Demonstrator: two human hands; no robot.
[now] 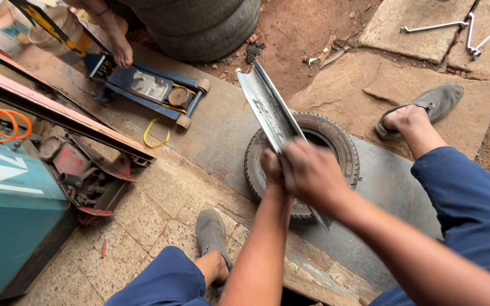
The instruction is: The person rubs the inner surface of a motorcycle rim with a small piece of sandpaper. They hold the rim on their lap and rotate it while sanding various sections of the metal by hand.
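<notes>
From the head view, both your hands are wrapped round a long, flat metal bar (272, 113): your left hand (271, 165) clamps its lower part with the grip closed tight, and your right hand (312, 173) sits just beside and partly over it, also closed on the bar. The bar tilts up and away from you toward the upper middle, its broad bright end in the air over the dark mat (222, 130), while its thin lower tip shows below your right forearm, over the near rim of the small tyre (336, 147). That tyre lies flat on the mat, directly under your hands, with your left shoe (211, 235) on the stone floor near its left edge and your right shoe (426, 105) well beyond its right edge. To the left of the tyre the mat lies open as far as the blue floor jack (148, 90), where another person's bare foot (120, 48) rests, and a yellow loop (155, 135) lies just before it. Stacked large tyres (199, 25) close off the top edge. On your left a red steel frame (58, 113) and a teal machine (12, 209) hem in that side. Wrenches (466, 28) lie on the stone slabs at the top right corner, well apart from you.
</notes>
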